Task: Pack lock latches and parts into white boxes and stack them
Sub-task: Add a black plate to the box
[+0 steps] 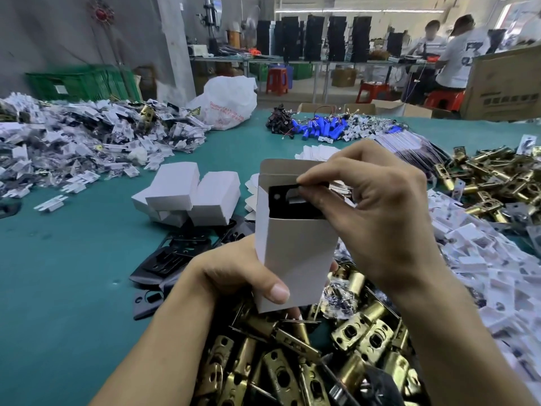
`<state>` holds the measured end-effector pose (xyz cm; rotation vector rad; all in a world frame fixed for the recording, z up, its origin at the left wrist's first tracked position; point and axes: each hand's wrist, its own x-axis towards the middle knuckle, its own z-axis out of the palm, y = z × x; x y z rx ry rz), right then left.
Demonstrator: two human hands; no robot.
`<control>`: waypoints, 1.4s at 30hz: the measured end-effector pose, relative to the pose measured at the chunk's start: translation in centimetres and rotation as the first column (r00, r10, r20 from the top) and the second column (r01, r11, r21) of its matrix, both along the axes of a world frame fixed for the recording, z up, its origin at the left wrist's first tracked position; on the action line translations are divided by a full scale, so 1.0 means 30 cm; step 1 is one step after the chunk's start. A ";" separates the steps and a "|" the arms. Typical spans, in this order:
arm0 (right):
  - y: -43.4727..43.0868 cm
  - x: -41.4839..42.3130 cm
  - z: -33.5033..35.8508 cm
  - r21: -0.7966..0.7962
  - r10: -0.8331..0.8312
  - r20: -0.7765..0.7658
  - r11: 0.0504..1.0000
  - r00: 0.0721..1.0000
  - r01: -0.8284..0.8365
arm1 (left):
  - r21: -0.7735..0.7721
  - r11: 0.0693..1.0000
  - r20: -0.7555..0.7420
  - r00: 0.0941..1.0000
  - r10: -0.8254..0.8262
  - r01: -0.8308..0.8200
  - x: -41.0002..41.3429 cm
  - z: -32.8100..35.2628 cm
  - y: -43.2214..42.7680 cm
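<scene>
My left hand grips an upright white box from below, thumb across its front. The box's top flap is open. My right hand pinches a black metal plate at the box's mouth, the plate partly inside. Brass lock latches lie heaped under both hands. Closed white boxes sit piled on the green table just behind.
Black plates lie left of my hands. Bagged small parts are heaped at the left and right. More brass latches sit far right, blue batteries and a white bag at the back. People work at a far bench.
</scene>
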<state>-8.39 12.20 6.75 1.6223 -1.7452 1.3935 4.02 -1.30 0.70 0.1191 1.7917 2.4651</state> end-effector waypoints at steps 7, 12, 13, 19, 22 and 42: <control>0.010 0.035 0.014 -0.087 0.052 -0.124 0.994 0.991 -0.063 | -0.210 0.976 -0.029 0.998 0.055 -0.060 -0.004 -0.005 -0.015; 0.002 0.038 0.008 0.018 0.010 -0.113 1.000 0.994 -0.008 | -0.143 0.989 -0.003 1.000 0.031 -0.031 0.000 -0.004 -0.017; 0.002 0.034 0.006 0.043 -0.013 -0.076 0.999 0.997 0.017 | -0.136 0.991 -0.005 1.000 0.019 -0.019 -0.002 -0.005 -0.017; 0.010 0.000 0.005 0.233 -0.016 0.092 0.972 0.996 -0.006 | -0.071 0.997 -0.006 1.000 0.027 -0.028 -0.003 -0.013 -0.008; 0.019 -0.015 0.012 0.260 0.023 0.145 0.964 0.989 -0.061 | -0.043 0.999 -0.031 0.999 0.011 -0.012 -0.004 -0.019 -0.012; 0.026 -0.216 -0.180 0.876 -0.453 0.070 0.454 0.889 0.163 | 0.338 0.933 -0.129 0.976 0.175 -0.123 -0.028 -0.003 -0.031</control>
